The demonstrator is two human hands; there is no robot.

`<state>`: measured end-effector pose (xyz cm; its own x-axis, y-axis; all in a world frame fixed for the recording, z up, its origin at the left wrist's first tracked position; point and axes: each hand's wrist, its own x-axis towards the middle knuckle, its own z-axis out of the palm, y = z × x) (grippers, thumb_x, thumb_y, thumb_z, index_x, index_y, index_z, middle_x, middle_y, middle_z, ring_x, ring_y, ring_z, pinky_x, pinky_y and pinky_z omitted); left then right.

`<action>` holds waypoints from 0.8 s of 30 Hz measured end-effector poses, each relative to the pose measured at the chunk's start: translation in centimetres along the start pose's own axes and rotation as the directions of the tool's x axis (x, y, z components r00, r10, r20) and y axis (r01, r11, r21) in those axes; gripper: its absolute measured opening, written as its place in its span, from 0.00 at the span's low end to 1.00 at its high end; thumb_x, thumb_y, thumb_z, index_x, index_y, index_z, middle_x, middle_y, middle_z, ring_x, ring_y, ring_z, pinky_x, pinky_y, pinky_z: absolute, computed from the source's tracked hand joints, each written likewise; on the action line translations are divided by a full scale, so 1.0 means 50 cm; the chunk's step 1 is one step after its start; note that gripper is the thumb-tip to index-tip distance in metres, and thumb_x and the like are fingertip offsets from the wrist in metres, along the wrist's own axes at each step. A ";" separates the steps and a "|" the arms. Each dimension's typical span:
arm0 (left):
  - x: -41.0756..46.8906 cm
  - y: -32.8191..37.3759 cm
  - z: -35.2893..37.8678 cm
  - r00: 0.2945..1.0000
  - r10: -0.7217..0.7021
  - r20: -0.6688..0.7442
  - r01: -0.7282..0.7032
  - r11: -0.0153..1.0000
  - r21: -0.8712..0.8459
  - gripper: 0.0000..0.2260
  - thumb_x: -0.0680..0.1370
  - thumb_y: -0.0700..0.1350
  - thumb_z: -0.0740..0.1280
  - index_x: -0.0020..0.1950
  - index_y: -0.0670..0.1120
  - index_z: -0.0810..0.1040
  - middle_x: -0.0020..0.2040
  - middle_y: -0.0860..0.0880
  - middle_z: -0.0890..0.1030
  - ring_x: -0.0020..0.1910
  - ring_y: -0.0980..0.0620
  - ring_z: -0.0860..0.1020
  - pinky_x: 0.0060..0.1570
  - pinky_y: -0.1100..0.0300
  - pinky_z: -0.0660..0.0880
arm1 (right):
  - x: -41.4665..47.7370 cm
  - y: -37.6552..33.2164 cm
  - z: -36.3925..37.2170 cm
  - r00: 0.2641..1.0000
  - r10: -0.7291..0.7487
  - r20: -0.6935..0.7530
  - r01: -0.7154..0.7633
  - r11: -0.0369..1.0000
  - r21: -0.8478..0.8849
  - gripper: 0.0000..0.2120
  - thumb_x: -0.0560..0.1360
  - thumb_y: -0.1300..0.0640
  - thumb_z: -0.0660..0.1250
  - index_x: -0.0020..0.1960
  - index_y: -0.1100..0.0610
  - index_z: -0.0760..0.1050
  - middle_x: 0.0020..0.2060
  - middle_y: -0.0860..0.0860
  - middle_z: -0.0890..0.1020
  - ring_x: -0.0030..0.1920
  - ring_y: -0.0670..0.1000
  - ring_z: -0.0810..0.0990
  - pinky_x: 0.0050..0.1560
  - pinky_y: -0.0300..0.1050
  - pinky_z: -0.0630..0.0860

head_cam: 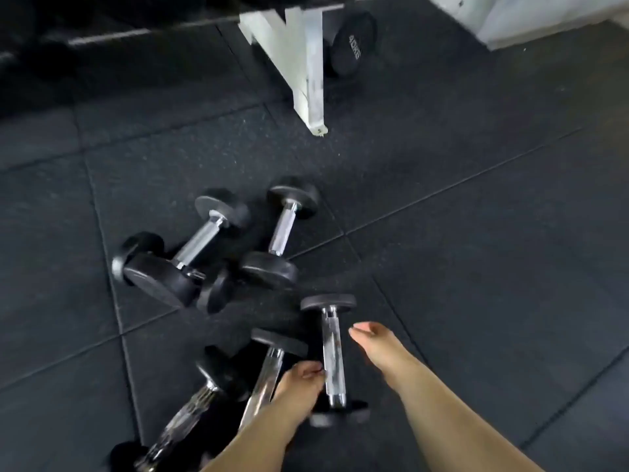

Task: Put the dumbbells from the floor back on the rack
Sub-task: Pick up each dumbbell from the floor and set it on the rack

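Now my left hand (299, 383) curls its fingers (313, 367) against the handle (332, 356) of the nearest dumbbell (328, 303) on the floor (476, 267); gripping or not, I cannot tell. My right hand (371, 338) hovers beside, fingers straight, together. I should wrap mid-handle before lifting.

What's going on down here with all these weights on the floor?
A person is clearing up dumbbells scattered on the rubber floor. Both bare hands reach for the nearest dumbbell. The left hand is at its chrome handle with its fingers curled, though a real grip is unclear. The right hand is open just beside it. Nothing is lifted yet, and the white rack stands beyond.
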<state>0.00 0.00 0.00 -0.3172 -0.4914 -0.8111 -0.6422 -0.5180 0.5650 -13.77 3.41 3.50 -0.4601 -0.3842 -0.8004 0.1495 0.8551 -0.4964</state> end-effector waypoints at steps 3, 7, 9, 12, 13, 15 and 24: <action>0.061 -0.006 0.034 0.999 0.036 0.036 -0.041 0.989 0.142 0.09 0.75 0.45 0.64 0.54 0.46 0.73 0.44 0.49 0.77 0.44 0.51 0.74 0.42 0.63 0.68 | 0.064 0.023 0.026 0.987 -0.011 0.158 0.004 0.999 0.044 0.10 0.74 0.51 0.61 0.50 0.55 0.75 0.52 0.58 0.77 0.52 0.57 0.76 0.53 0.49 0.71; 0.057 -0.006 0.055 1.000 -0.023 -0.017 0.025 0.992 0.120 0.08 0.75 0.47 0.66 0.43 0.50 0.66 0.36 0.54 0.72 0.33 0.58 0.71 0.32 0.65 0.70 | 0.101 0.038 0.043 0.984 -0.010 0.179 -0.016 0.990 0.140 0.06 0.75 0.55 0.61 0.47 0.56 0.74 0.40 0.52 0.79 0.44 0.53 0.78 0.56 0.52 0.75; 0.055 -0.008 0.064 0.998 -0.068 -0.018 0.069 0.994 0.085 0.15 0.75 0.47 0.65 0.58 0.45 0.66 0.44 0.51 0.75 0.38 0.55 0.74 0.29 0.69 0.68 | 0.104 0.028 0.045 0.986 -0.004 0.166 -0.019 0.991 0.135 0.07 0.75 0.54 0.62 0.49 0.56 0.74 0.41 0.51 0.79 0.50 0.55 0.79 0.59 0.52 0.74; 0.069 -0.005 0.071 0.998 -0.067 0.005 0.066 0.993 0.101 0.22 0.74 0.47 0.66 0.66 0.41 0.67 0.55 0.45 0.79 0.51 0.47 0.78 0.45 0.61 0.73 | 0.121 0.018 0.060 0.986 0.026 0.167 -0.042 0.995 0.096 0.12 0.74 0.54 0.63 0.55 0.59 0.71 0.42 0.51 0.78 0.51 0.55 0.78 0.52 0.48 0.74; 0.081 -0.007 0.073 0.998 -0.061 0.012 0.059 0.992 0.112 0.21 0.74 0.47 0.66 0.65 0.42 0.69 0.57 0.44 0.79 0.54 0.48 0.78 0.48 0.62 0.72 | 0.130 0.019 0.067 0.986 0.019 0.167 -0.033 0.996 0.080 0.15 0.74 0.54 0.63 0.57 0.60 0.71 0.41 0.51 0.78 0.49 0.54 0.77 0.46 0.45 0.74; 0.094 -0.006 0.072 0.999 -0.045 0.028 0.042 0.992 0.119 0.20 0.73 0.48 0.67 0.63 0.44 0.72 0.55 0.46 0.80 0.51 0.50 0.77 0.47 0.63 0.69 | 0.138 0.017 0.076 0.988 -0.027 0.152 0.015 0.997 0.078 0.16 0.75 0.55 0.62 0.60 0.61 0.70 0.39 0.49 0.77 0.44 0.50 0.76 0.37 0.39 0.70; 0.025 0.031 0.080 0.987 -0.029 0.160 0.032 0.999 -0.016 0.20 0.67 0.48 0.71 0.55 0.44 0.70 0.50 0.46 0.79 0.48 0.48 0.78 0.48 0.55 0.76 | 0.066 0.021 0.045 0.997 -0.070 0.019 0.063 0.964 0.258 0.05 0.75 0.56 0.63 0.47 0.57 0.71 0.35 0.51 0.77 0.34 0.49 0.76 0.38 0.42 0.72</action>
<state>-4.20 1.37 -0.74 -0.4062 -0.3574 -0.8410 -0.6410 -0.5444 0.5410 -13.14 2.26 -0.41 -0.4528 -0.4494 -0.7700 0.3415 0.7103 -0.6154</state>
